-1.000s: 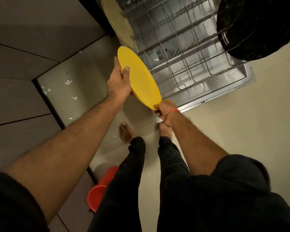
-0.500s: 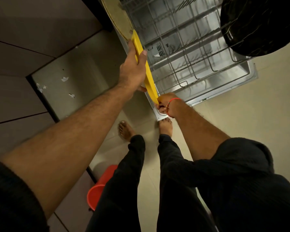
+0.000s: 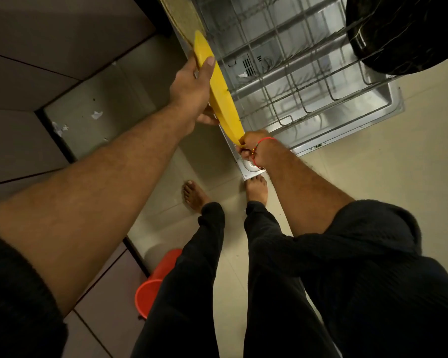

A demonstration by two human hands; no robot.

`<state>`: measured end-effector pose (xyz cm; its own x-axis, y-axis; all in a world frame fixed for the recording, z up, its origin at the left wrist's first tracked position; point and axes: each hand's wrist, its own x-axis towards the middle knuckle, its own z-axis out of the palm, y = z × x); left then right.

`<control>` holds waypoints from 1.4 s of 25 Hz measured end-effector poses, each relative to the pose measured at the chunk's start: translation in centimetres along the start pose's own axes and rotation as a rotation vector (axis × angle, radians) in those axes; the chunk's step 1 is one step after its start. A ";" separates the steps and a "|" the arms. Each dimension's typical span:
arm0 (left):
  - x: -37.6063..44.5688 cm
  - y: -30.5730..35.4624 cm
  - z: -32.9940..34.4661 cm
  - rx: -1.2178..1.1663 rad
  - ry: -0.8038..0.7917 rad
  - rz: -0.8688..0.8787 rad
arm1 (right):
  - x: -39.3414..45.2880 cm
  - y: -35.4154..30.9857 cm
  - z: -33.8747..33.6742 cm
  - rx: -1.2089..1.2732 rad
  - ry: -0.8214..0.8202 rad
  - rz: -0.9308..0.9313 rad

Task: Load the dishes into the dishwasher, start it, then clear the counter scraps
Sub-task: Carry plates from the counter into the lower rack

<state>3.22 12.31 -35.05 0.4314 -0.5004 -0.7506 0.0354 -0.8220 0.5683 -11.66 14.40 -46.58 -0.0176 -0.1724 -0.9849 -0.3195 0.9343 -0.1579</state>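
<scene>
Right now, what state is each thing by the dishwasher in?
Yellow plate: on edge, held at the rack's left side.
Left hand: grips the plate's upper part.
Right hand: pinches the plate's lower rim.
Dishwasher rack: pulled out, mostly unfilled.
Beige plate: standing in the rack.
Black pan: in the rack's right corner.
Orange bucket: on the floor.

Wire rack (image 3: 290,81) holds yellow plate (image 3: 224,99) on edge at its left side, w/ olive plate (image 3: 184,16) behind, black pan (image 3: 398,34) at right corner.
</scene>
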 end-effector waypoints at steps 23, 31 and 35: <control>-7.8 -4.3 -3.5 0.141 0.079 0.113 | -6.9 -1.8 -0.9 -0.286 0.160 -0.731; -21.8 -3.6 -11.4 0.017 0.216 0.155 | -19.2 -4.7 -1.0 -0.487 0.134 -0.787; -19.2 -5.4 -9.5 -0.044 0.178 0.156 | -14.6 -7.1 0.1 -0.567 0.160 -0.785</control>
<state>3.35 28.94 -20.51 0.5870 -0.5615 -0.5833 -0.0068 -0.7239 0.6899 -9.01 10.37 -31.06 0.2797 -0.7601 -0.5866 -0.7021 0.2548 -0.6649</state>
